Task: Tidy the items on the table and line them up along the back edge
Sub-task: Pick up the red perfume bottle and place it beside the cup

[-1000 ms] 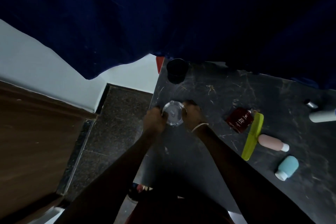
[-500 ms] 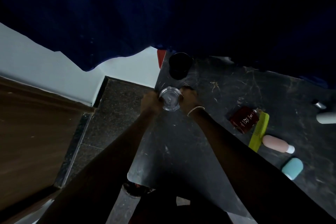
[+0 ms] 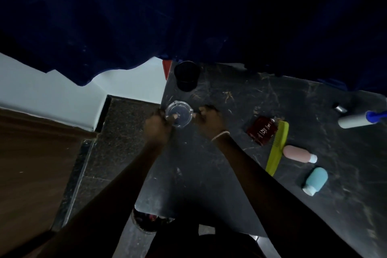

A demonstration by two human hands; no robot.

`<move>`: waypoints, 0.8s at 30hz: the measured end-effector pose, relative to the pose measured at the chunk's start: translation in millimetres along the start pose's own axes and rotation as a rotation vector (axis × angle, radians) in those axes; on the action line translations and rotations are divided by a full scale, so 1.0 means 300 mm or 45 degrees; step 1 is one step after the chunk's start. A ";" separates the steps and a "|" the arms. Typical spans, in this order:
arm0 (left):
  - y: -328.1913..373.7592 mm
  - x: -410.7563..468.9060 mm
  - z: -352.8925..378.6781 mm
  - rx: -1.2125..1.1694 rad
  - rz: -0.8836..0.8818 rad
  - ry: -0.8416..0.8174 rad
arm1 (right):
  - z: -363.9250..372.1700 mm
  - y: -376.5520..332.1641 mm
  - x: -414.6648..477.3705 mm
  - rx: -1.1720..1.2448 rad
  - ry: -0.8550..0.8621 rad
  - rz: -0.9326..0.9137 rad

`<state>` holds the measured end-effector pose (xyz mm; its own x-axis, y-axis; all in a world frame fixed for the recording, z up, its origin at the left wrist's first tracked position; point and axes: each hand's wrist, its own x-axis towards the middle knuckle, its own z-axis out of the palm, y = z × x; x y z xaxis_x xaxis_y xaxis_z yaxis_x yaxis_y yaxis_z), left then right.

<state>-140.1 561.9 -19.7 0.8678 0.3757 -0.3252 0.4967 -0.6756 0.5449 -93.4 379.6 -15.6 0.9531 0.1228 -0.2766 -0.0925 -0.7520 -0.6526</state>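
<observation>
A small clear glass cup (image 3: 181,111) stands on the dark marble table (image 3: 230,174) near its left edge. My left hand (image 3: 156,126) grips the cup's left side, and its fingertips show through the glass. My right hand (image 3: 209,120), with a bracelet on the wrist, has its fingertips against the cup's right side. A black cup (image 3: 186,75) stands just behind it at the back edge. To the right lie a dark red box (image 3: 261,131), a green comb (image 3: 277,147), a pink bottle (image 3: 297,154) and a light blue bottle (image 3: 315,180).
A white bottle with a blue cap (image 3: 356,120) and a small silver object (image 3: 340,108) lie at the far right. A dark blue curtain (image 3: 188,16) hangs over the table's back edge. Left of the table are the floor and a white wall.
Both hands carried the clear glass cup toward the back edge, closer to the black cup. Over the last half second it has kept its place relative to that cup.
</observation>
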 end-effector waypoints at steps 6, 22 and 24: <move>0.162 -0.179 0.121 -0.105 0.451 0.066 | -0.165 0.243 -0.244 0.021 0.372 0.093; 0.622 -0.174 0.591 -0.018 0.330 -0.657 | -0.333 0.565 -0.228 0.160 0.402 0.677; 0.626 -0.164 0.609 -0.041 0.283 -0.664 | -0.342 0.569 -0.221 0.196 0.422 0.679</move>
<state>-92.3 300.7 -42.7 0.8334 -0.1421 -0.5341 0.3099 -0.6800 0.6645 -143.0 176.8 -36.3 0.8011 -0.4672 -0.3741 -0.5947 -0.5503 -0.5861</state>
